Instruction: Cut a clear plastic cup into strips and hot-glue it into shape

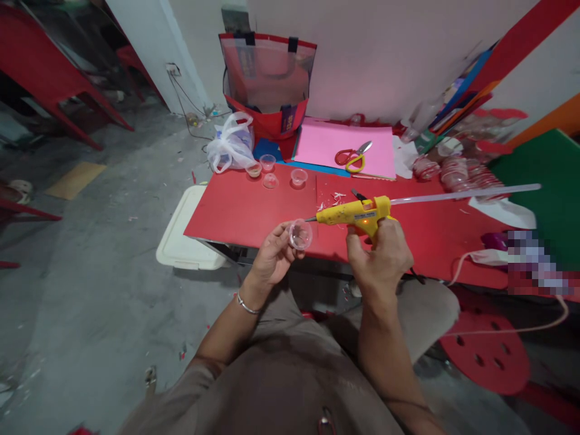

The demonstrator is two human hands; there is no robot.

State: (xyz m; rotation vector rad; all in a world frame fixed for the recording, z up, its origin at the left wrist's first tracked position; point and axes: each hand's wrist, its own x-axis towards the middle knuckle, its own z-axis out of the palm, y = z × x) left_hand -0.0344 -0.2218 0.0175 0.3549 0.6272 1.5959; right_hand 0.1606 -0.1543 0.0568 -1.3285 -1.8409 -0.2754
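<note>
Between the fingers of my left hand (pixel 275 254) is a small clear plastic cup (pixel 300 234), its round opening turned toward me. My right hand (pixel 383 257) grips a yellow hot glue gun (pixel 353 212) by its handle. The gun's metal nozzle points left, right at the cup's upper rim; whether it touches cannot be made out. A long translucent glue stick (pixel 466 193) sticks out of the gun's back, and a small orange light glows on its side. Farther back on the red table (pixel 244 202) stand several similar cups, one of them a clear cup (pixel 299 177).
Scissors (pixel 353 157) lie on pink paper (pixel 321 142) near the wall. A white plastic bag (pixel 232 144) and a red tote bag (pixel 272 90) stand at the back left. Stacked cups (pixel 457 172) are at the right. A red stool (pixel 487 344) and a white-lidded box (pixel 181 226) flank the table.
</note>
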